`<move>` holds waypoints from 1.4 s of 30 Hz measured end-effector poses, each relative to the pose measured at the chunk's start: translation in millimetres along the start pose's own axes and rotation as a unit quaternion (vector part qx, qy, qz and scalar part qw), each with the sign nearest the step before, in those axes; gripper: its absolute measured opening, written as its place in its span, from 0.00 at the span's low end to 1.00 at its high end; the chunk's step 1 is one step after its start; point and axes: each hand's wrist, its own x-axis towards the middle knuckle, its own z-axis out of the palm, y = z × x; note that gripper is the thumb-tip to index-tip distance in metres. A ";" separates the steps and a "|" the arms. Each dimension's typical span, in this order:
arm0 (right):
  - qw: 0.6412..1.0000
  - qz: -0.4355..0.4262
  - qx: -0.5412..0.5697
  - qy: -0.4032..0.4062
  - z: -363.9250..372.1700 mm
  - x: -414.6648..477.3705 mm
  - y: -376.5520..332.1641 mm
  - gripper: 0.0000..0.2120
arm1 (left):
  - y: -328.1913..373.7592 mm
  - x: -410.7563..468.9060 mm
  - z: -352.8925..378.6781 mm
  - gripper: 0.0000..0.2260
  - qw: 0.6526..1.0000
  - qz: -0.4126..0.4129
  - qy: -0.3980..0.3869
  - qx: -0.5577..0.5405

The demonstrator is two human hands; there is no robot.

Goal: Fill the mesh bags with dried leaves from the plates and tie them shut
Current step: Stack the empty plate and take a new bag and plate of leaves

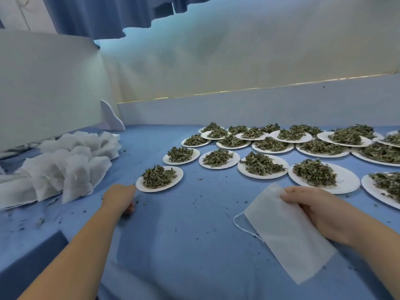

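Roughly twenty plates [350, 184], one held bag [287, 234]

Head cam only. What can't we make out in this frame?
- Left hand: seen from behind, its own back hides the fingers; contact with the nearest plate unclear.
- Mesh bag: right hand covers part of it; mouth open or closed, cannot tell.
- Rightmost plate: cut off by the frame edge.
- Bag pile: overlapping and cut off at the left edge; count unreadable.
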 end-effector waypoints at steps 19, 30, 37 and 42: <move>0.999 -0.008 0.032 0.040 11.0 -0.9 6.5 0.03 | 24.1 34.6 11.6 0.07 0.993 -0.070 -0.077 0.048; 0.999 -0.010 0.014 0.046 11.7 -3.2 7.3 0.04 | 21.7 33.9 5.9 0.07 0.987 -0.109 -0.099 -0.070; 0.999 -0.023 0.011 0.034 10.3 -4.0 7.6 0.09 | 22.0 33.9 7.1 0.09 0.982 -0.113 -0.108 -0.107; 0.999 -0.023 0.011 0.036 10.4 -3.2 7.5 0.09 | 22.3 29.4 6.2 0.10 0.978 -0.115 -0.105 -0.137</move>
